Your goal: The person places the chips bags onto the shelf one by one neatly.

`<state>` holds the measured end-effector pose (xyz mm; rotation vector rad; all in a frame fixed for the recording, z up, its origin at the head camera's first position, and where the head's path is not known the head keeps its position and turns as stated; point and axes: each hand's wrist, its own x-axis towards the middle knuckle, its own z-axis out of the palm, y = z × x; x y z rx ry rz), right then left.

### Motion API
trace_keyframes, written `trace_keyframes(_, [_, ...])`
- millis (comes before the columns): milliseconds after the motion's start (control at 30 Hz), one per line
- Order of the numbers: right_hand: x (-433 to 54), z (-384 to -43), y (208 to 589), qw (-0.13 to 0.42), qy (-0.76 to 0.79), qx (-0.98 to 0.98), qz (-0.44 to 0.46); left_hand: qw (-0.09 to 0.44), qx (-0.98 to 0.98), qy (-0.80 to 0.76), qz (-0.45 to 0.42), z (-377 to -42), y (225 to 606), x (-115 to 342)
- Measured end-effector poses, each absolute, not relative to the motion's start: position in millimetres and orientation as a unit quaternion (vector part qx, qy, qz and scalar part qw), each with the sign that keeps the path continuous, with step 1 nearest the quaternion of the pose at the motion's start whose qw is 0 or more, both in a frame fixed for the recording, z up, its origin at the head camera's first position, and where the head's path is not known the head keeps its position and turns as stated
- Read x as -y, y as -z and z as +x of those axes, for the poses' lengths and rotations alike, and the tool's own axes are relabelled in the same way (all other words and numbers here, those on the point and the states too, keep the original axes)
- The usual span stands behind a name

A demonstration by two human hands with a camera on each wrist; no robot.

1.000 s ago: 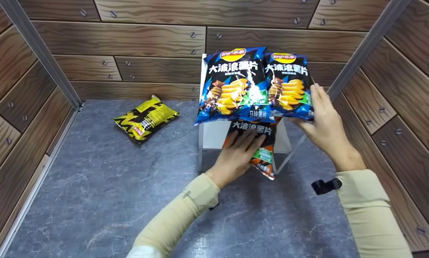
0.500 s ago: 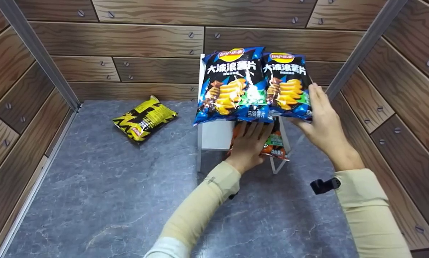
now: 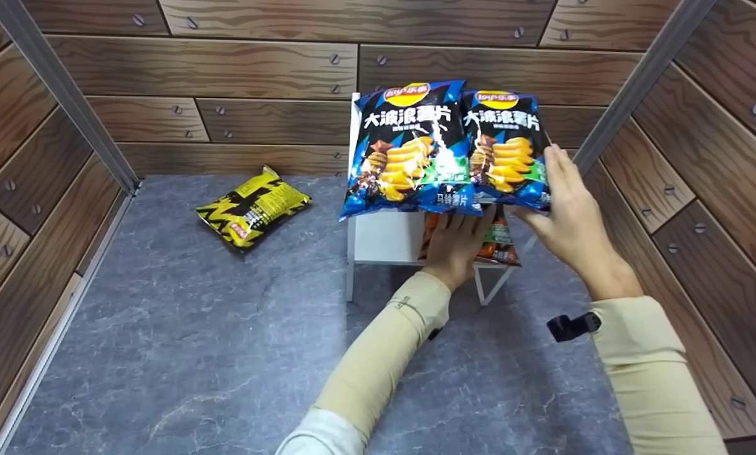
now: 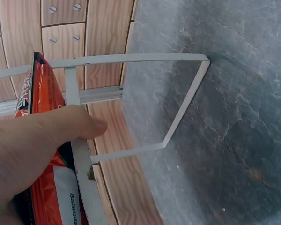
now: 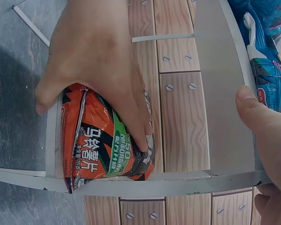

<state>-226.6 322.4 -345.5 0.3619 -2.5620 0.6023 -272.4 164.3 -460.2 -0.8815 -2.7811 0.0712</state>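
On the lower shelf of a white two-level rack [image 3: 387,237] sits an orange-and-black bag of potato chips [image 3: 503,243]. My left hand [image 3: 457,246] lies over it from the front, its fingers fairly straight on the bag's upper face. In the right wrist view that bag [image 5: 91,145] reaches the shelf's front bar, and the left thumb stands off to one side. My right hand [image 3: 571,218] holds the rack's right side, with the frame between thumb and fingers. It is beside the right one of two blue chip bags [image 3: 504,148]; the left blue bag [image 3: 409,151] overlaps it on top.
A yellow-and-black chip bag [image 3: 255,205] lies on the grey marbled floor [image 3: 245,328] to the left of the rack. Wood-patterned walls [image 3: 226,66] enclose the back and both sides.
My left hand has moved forward and right, and the orange bag has gone deeper onto the lower shelf, turning straighter. The right hand, blue bags and yellow bag have stayed in place.
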Motion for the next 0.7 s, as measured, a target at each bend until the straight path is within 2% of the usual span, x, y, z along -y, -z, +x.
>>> trace_keyframes(267, [-321,-228,345,0.236,-0.218,0.938,0.131,0.083,0.946,-0.012,-0.313,-277,458,-161])
trace_keyframes(433, [-321,-228,344,0.229,-0.221,0.939,0.128,0.067,0.938,0.064,-0.334,-278,455,-154])
trace_keyframes(700, [-323,-227,345,0.229,-0.215,0.941,0.125,0.081,0.909,0.153,-0.379,-280,450,-136])
